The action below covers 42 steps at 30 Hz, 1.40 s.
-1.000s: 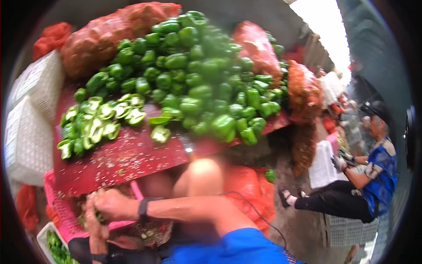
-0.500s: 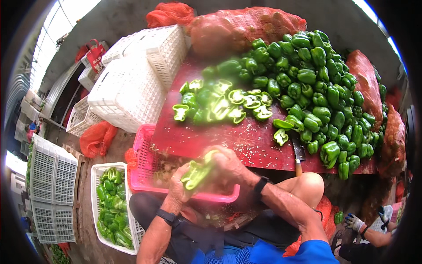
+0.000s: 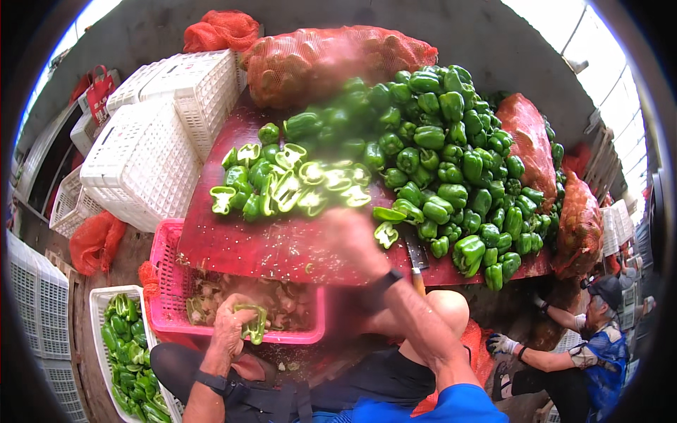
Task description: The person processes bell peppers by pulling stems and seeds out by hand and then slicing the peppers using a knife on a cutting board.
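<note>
My left hand (image 3: 227,326) grips a hollowed green bell pepper half (image 3: 255,326) above the pink basket (image 3: 163,264), which holds pale pepper cores and scraps (image 3: 282,303). Stretched over the front of the red tabletop (image 3: 233,250), my right hand (image 3: 352,240) is smeared by motion, so its fingers cannot be read. Just beyond it lie cut pepper halves (image 3: 285,189), several with the pale inside facing up. A knife (image 3: 416,255) rests by the table's front edge, right of that hand, its wooden handle over the edge. Whole green peppers (image 3: 451,162) are heaped at the right.
A white crate (image 3: 101,310) of green pepper pieces stands on the floor at lower left. Stacked white crates (image 3: 141,158) flank the table's left side. Filled red mesh sacks (image 3: 338,60) lie behind and right of the heap. At the far right sits another person (image 3: 606,352) wearing gloves.
My hands have parted: the right left the pepper half and moved out over the tabletop, while the left keeps it, lower over the basket. The view has swung right, showing more of the other person.
</note>
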Motion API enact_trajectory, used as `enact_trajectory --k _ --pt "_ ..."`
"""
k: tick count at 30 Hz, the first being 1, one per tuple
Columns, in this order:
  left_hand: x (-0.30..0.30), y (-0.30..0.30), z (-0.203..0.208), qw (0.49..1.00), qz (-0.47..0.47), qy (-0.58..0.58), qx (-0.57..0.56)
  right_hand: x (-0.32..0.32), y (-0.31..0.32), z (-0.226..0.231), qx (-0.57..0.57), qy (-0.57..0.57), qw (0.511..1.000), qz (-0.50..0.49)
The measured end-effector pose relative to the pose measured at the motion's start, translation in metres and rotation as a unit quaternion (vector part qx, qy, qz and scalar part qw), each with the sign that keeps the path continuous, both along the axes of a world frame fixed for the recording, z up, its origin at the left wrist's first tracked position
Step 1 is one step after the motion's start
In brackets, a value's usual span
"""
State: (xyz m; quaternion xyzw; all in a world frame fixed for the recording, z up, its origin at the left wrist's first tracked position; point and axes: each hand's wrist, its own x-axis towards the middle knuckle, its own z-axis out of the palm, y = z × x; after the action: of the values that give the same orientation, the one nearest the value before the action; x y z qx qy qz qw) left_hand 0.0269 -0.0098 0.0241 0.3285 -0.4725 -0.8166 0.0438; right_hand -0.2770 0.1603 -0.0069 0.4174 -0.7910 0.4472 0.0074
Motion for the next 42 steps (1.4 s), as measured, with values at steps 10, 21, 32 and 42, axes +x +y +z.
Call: enact_trajectory --k 10,21,32,42 --pt "0.000 0.004 0.002 0.987 -0.096 0.087 0.094 -0.057 0.067 -0.008 0.282 0.258 0.909 -0.168" --pt "-0.019 0.023 0.020 0.979 -0.012 0.078 0.190 0.108 -0.018 0.072 -0.069 0.300 0.932 0.193" --pt "0.014 -0.006 -0.001 0.963 -0.053 0.178 0.193 0.147 -0.035 0.082 -0.056 0.048 0.945 0.318" --pt "0.009 0.004 0.018 0.969 -0.088 0.116 0.199 0.142 -0.034 0.101 0.069 -0.017 0.945 0.318"
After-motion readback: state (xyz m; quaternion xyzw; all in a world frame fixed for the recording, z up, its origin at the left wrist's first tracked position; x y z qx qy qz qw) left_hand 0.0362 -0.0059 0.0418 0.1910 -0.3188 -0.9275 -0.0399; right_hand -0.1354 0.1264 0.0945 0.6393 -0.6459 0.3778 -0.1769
